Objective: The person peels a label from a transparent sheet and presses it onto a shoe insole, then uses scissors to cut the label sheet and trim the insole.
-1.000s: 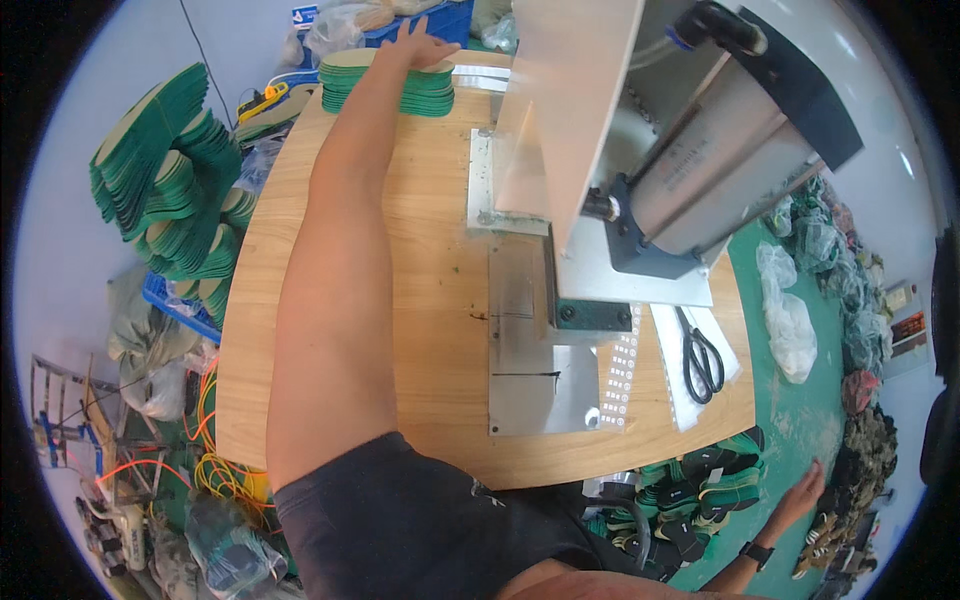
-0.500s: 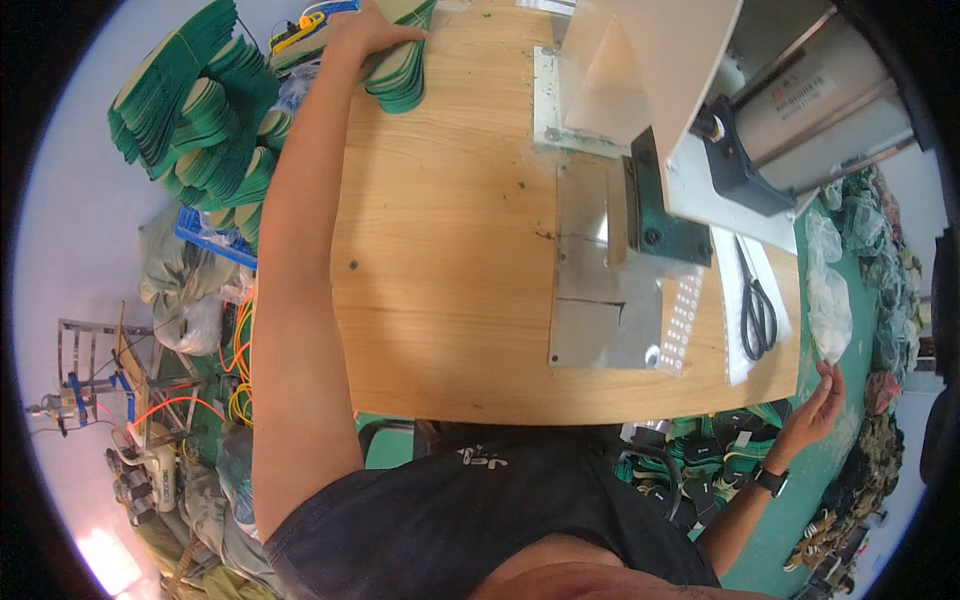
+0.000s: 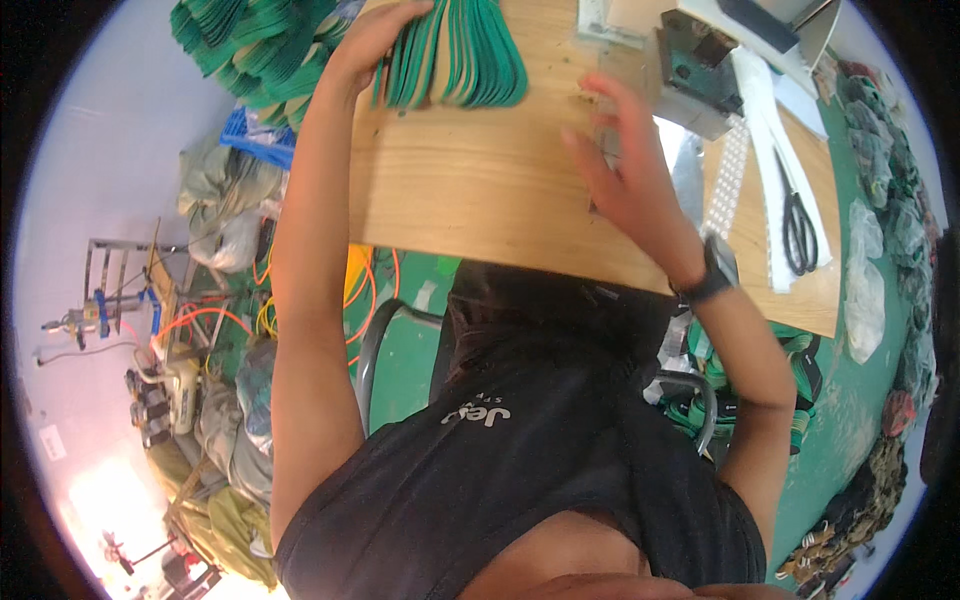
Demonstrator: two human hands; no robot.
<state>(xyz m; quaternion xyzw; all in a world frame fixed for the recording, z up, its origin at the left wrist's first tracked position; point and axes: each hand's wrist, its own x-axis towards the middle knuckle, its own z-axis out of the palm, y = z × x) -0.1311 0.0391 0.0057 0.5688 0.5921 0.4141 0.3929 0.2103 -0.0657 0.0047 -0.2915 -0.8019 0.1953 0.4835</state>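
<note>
A row of green insoles (image 3: 465, 60) with pale faces, fanned on edge, stands at the far left of the wooden table. My left hand (image 3: 375, 42) is at the left end of this row, its fingers curled over the insoles; the fingertips run to the picture's upper edge. My right hand (image 3: 635, 165), with a dark watch on its wrist, is held over the table's right half. Its fingers are apart with nothing between them. Beyond it sits the pressing head (image 3: 690, 80) of a machine, and a shiny metal plate (image 3: 682, 165) shows partly behind the hand.
Black-handled scissors (image 3: 798, 225) lie on white strips at the table's right, beside a dotted strip (image 3: 728, 185). More green insoles (image 3: 260, 50) are piled at the far left above a blue crate (image 3: 255, 140). Orange hoses and chair arms are below the table edge.
My right hand has come up from beside the table to above it. The insoles by my left hand now stand spread in a wide row. The view has shifted downward.
</note>
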